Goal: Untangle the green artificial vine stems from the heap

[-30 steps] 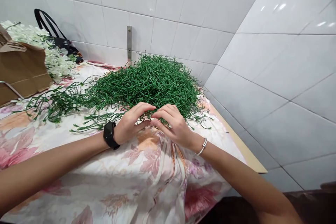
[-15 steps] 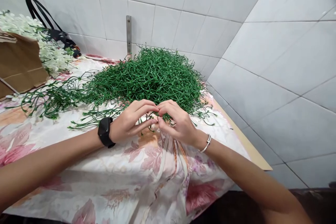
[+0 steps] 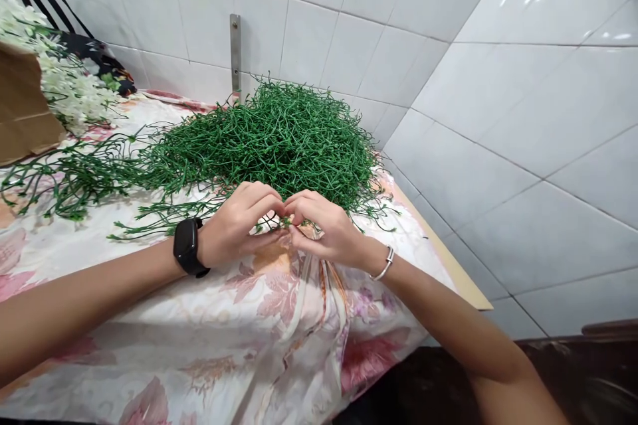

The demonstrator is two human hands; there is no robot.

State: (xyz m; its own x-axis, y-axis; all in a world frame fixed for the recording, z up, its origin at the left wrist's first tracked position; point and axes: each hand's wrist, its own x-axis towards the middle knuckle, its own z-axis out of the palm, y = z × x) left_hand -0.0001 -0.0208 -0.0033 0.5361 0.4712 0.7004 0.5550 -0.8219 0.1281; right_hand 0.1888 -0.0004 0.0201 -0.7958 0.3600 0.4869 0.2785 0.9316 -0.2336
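My left hand (image 3: pixel 244 222) and my right hand (image 3: pixel 323 226) meet fingertip to fingertip above the cloth, each in a pinch. Between the fingertips shows a small bit of green plastic stem (image 3: pixel 286 220), mostly covered by the fingers. Just behind my hands rises a large tangled heap of green artificial flower stems (image 3: pixel 299 139). Looser green stems (image 3: pixel 94 176) spread out from the heap to the left, and a few lie beside my left wrist. A black watch band is on the left wrist, a silver bracelet on the right.
A floral tablecloth (image 3: pixel 199 339) covers the table. At the left stand a brown cardboard box (image 3: pixel 24 106), white artificial flowers (image 3: pixel 80 93) and a dark bag (image 3: pixel 94 56) with black handles. Tiled walls (image 3: pixel 349 46) close off the back and right; a metal strip (image 3: pixel 235 53) is fixed there.
The whole view has shifted a little, so things sit further left. Both hands stay together at the fingertips, and a green piece now shows more plainly between them.
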